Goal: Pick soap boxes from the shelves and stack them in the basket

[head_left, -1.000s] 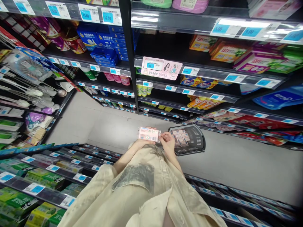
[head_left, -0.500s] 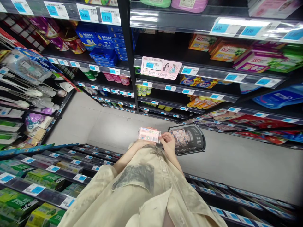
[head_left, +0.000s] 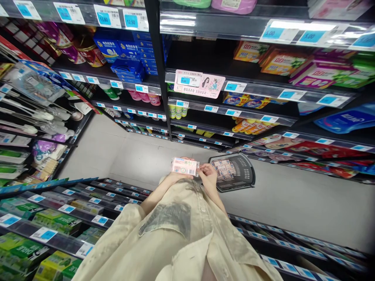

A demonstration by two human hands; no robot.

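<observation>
Both hands grasped a small pink packet (head_left: 184, 166), held level in front of the person's chest. The right hand (head_left: 208, 174) pinched the packet's right end between thumb and fingertips, wrist bent up from a forearm in a cream sleeve (head_left: 215, 203). The left hand (head_left: 175, 177) lay mostly hidden under the packet, supporting its left side from below, fingers curled around it. Just beyond the right hand, a dark shopping basket (head_left: 240, 177) sat on the grey floor (head_left: 293, 203), holding several similar packets. Stocked shelves (head_left: 222, 111) with blue price tags lined the aisle.
</observation>
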